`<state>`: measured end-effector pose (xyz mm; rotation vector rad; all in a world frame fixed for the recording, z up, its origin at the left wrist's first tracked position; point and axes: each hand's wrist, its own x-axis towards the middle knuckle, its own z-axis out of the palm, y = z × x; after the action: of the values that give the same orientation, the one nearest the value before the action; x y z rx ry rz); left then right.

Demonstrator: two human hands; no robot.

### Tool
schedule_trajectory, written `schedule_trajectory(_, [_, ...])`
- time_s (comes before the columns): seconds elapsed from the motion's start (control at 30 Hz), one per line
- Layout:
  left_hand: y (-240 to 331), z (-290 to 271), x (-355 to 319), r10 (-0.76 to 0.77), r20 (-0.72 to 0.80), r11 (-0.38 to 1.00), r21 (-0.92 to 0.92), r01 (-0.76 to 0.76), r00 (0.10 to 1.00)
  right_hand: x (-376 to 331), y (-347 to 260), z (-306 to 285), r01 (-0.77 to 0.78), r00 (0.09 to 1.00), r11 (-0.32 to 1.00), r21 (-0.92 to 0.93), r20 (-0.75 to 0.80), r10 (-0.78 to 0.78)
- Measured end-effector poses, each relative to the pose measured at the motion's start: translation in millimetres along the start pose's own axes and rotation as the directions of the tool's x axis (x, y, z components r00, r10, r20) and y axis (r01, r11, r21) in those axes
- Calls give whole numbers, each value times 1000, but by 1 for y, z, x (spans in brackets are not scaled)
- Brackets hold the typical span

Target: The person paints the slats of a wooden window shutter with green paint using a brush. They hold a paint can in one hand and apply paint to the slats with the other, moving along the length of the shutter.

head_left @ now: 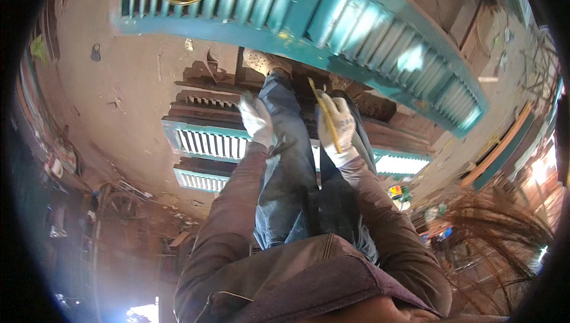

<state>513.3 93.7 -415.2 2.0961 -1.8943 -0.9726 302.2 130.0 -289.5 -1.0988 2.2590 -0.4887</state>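
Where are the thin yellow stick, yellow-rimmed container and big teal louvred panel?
Thin yellow stick point(325, 109): head view, middle of shaft.
Yellow-rimmed container point(184, 1): head view, lower rim.
Big teal louvred panel point(255, 33): head view, lower frame rail.

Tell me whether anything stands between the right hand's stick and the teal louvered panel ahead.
Nothing visible does: the thin yellow stick in the right hand points toward the near edge of the teal louvered panel. The round container sits off to the left, out of that line.
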Motion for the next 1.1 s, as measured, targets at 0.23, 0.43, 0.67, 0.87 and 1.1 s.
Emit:
schedule_trajectory(0.23, [167,-66,149,-70,-62,621,-784,-5,996,-118,132,-61,-401,916,904,-146,-65,396])
schedule_trajectory(0.43, [147,-81,308,-100,57,397,-913,92,993,-160,179,-75,-513,846,858,2,-163,507])
schedule_trajectory(0.67, [167,-70,300,-194,10,456,-885,99,981,-183,199,-90,-630,709,724,280,-173,683])
schedule_trajectory(0.87, [190,-29,162,154,176,591,-805,52,972,-199,221,-114,-678,680,654,336,-52,731])
schedule_trajectory(1.1, [302,57,-69,139,355,840,-536,79,925,-218,244,-115,-545,644,622,562,-194,740])
